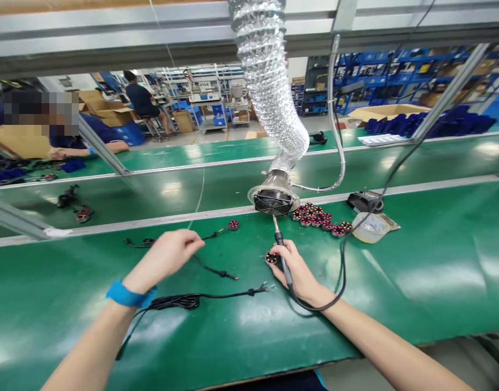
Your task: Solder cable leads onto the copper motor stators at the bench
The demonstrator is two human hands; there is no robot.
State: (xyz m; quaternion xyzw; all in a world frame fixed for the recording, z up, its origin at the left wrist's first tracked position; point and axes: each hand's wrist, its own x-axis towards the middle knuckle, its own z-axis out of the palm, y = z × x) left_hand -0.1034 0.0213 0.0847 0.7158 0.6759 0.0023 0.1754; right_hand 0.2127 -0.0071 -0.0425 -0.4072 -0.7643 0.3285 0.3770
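My right hand [298, 271] is closed around a soldering iron [284, 260], whose tip points up and away below the fume hood. Its thumb and fingertips also touch a small round motor stator [271, 257] with copper-coloured windings. Above the cables, my left hand [171, 255] has its fingers pinched together; what they hold, if anything, is hidden. Just beyond its fingertips runs a thin black cable [212, 235] ending at a red-and-black stator [233, 225]. Another black cable end [222, 273] lies to the right of the hand. Nearer me is a coiled black cable [179, 301] with bare wire ends.
A fume hood [273, 201] on a silver duct [265, 70] hangs over the green table [428, 271]. Several stators [314, 214] are clustered at right, beside a translucent bowl [370, 227] and a black holder [365, 202]. The iron's cord [343, 260] loops over my right forearm. Co-workers sit beyond.
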